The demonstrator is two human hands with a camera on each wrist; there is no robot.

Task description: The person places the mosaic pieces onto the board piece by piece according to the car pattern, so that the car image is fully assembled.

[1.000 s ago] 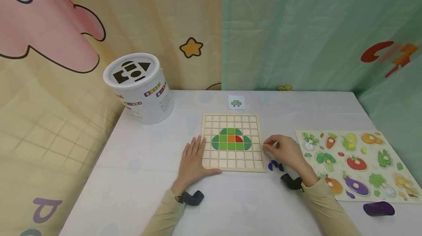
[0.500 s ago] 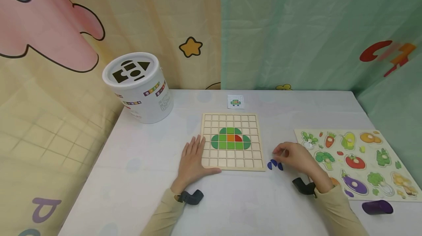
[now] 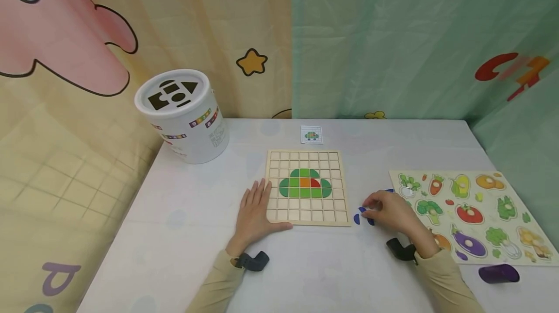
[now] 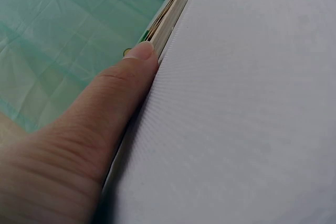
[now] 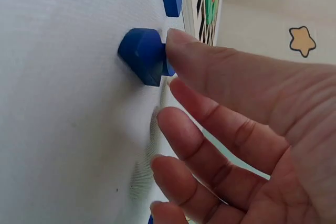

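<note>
My left hand point(image 3: 254, 215) lies with straight fingers along the left edge of a square wooden grid board point(image 3: 308, 217), its thumb point(image 4: 118, 85) against the front edge. Green, orange and red tiles point(image 3: 305, 183) form a car-like shape in the grid. Right of the board, my right hand point(image 3: 388, 211) pinches a blue half-round piece point(image 5: 168, 61) between thumb and index finger, low at the table. Close beside it lie two other blue half-round pieces, one at left point(image 3: 356, 218) and one partly under the fingers point(image 3: 370, 222).
A small pattern card point(image 3: 311, 135) lies behind the board. The white bucket point(image 3: 192, 133) with a shape-hole lid stands back left. At right are a vegetable puzzle board point(image 3: 480, 196) and a purple cylinder point(image 3: 499, 273). Something blue point(image 3: 389, 190) shows behind my right hand.
My right hand has moved from the board's right edge out to the blue pieces and lowered onto one, which has shifted slightly. The left hand stays on the board.
</note>
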